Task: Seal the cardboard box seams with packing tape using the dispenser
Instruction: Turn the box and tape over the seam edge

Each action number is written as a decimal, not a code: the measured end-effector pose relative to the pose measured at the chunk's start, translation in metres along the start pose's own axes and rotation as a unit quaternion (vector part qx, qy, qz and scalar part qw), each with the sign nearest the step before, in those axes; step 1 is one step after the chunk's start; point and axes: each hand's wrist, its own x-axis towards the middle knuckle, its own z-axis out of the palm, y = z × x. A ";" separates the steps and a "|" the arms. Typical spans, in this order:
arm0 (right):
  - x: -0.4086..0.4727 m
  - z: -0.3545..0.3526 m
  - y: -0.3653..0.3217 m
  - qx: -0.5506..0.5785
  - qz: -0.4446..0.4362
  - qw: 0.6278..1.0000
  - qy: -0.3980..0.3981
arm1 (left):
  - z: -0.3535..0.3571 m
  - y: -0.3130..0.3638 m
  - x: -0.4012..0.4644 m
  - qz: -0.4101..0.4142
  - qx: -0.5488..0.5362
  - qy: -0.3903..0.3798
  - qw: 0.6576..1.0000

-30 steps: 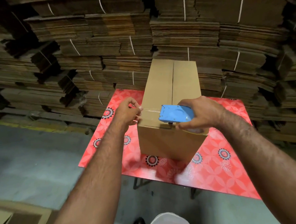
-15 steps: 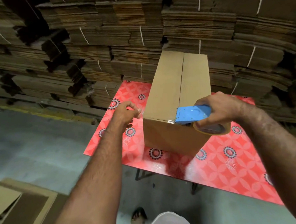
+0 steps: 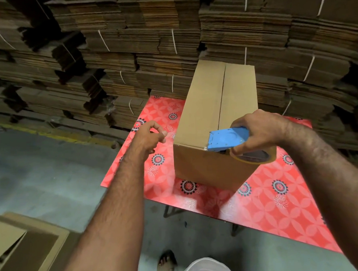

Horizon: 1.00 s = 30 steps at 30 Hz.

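Since a second ago, the blue tape dispenser (image 3: 228,138) has been drawn from the box top to its near edge, and the left hand (image 3: 148,137) has been taken off the box to its left side. In the head view, the dispenser is gripped by the right hand (image 3: 261,131), fingers curled round it and the tape roll (image 3: 254,157). The left hand is seen loosely curled, holding nothing visible. The cardboard box (image 3: 214,112) is stood on the red patterned table (image 3: 271,203), its centre seam untaped.

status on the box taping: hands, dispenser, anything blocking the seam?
Right hand grips tape dispenser at near top edge of box. Left hand off the box, fingers loosely curled. Top seam bare, nothing on it.
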 end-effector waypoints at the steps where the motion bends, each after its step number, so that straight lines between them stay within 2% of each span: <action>1: 0.001 -0.002 -0.002 -0.008 0.006 1.000 -0.004 | 0.001 -0.002 0.001 -0.005 0.002 -0.001 1.000; 9: 0.008 0.004 -0.002 -0.013 0.021 0.999 -0.031 | 0.014 -0.015 -0.001 -0.060 -0.020 -0.040 0.997; 17: 0.010 0.004 -0.005 -0.039 0.032 0.998 -0.040 | 0.026 -0.025 -0.004 -0.078 -0.065 -0.076 0.992; 20: 0.011 0.002 -0.010 -0.058 0.042 0.996 -0.046 | 0.023 -0.022 0.001 -0.051 0.038 -0.079 0.995; 22: 0.010 0.000 -0.013 -0.069 0.048 0.995 -0.053 | 0.016 -0.023 0.006 0.003 0.199 -0.028 0.980; 23: 0.010 0.000 -0.014 -0.071 0.050 0.995 -0.053 | 0.014 -0.022 0.006 0.045 0.243 0.016 0.969; 25: 0.010 -0.001 -0.013 -0.069 0.053 0.995 -0.052 | 0.012 -0.018 0.004 0.141 0.182 0.068 0.971; 26: 0.010 -0.001 -0.013 -0.067 0.054 0.995 -0.052 | 0.013 -0.015 0.002 0.166 0.103 0.051 0.979; 28: 0.010 -0.001 -0.012 -0.064 0.054 0.995 -0.057 | 0.018 -0.008 -0.005 0.168 -0.042 -0.045 0.984; 30: 0.010 -0.002 -0.013 -0.063 0.054 0.995 -0.058 | 0.020 -0.006 -0.009 0.158 -0.107 -0.114 0.975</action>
